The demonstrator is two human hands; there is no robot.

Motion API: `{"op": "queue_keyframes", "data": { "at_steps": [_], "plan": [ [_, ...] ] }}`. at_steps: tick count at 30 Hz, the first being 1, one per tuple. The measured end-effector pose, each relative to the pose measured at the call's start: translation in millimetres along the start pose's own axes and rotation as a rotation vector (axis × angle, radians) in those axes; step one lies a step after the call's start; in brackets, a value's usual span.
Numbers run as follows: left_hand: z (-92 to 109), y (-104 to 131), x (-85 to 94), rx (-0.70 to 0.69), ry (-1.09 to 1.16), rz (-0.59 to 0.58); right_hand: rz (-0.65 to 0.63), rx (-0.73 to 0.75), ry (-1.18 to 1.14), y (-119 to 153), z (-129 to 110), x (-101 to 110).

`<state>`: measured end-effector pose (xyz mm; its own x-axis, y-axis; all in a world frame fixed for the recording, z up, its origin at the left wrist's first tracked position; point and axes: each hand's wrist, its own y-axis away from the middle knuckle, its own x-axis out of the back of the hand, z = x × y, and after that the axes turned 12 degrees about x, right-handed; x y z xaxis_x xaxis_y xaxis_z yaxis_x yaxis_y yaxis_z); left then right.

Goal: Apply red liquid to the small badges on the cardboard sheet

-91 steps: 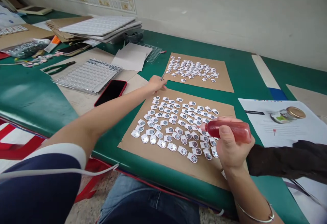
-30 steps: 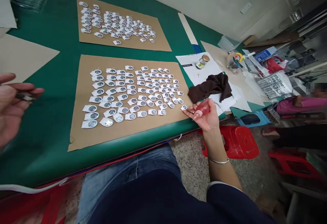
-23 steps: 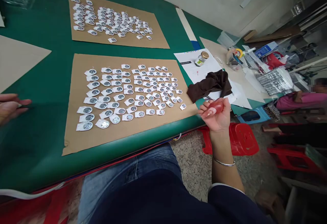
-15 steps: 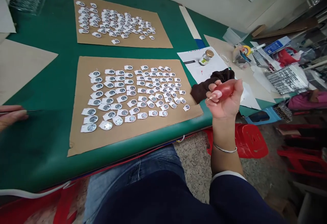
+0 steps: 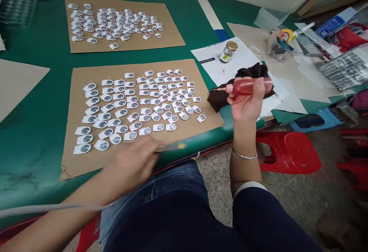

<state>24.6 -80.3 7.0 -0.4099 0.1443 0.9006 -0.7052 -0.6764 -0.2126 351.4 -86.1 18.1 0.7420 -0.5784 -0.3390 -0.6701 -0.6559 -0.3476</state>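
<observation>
My right hand (image 5: 246, 100) is wrapped round a small squeeze bottle (image 5: 250, 87) of red liquid, its thin nozzle pointing left. Behind it lies a dark brown cloth (image 5: 221, 98). Blurred by motion, my left hand (image 5: 138, 160) is over the front edge of the near cardboard sheet (image 5: 184, 131). From its closed fingers a slim tool with a yellow end (image 5: 172, 147) points right; its kind is too smeared to tell. Rows of small white tags with round dark-and-silver centres (image 5: 130, 135) cover the near cardboard.
A second cardboard sheet (image 5: 169, 41) with similar tags lies farther back on the green table (image 5: 34, 49). A gold-lidded jar (image 5: 229, 51) stands on a printed paper (image 5: 212, 68). Clutter and a blue box (image 5: 335, 22) are at right; a red stool (image 5: 304, 152) stands below.
My left hand came from the left edge to the front of the near cardboard, carrying the slim tool. My right hand turned the bottle side-on. The view shifted.
</observation>
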Motion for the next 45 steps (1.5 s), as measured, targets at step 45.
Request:
{"op": "queue_keyframes", "data": {
  "at_steps": [45],
  "plan": [
    [79.8, -78.2, -82.0, -0.225, -0.474, -0.109, -0.428, 0.277, 0.607, 22.2, 27.4, -4.9]
  ]
}}
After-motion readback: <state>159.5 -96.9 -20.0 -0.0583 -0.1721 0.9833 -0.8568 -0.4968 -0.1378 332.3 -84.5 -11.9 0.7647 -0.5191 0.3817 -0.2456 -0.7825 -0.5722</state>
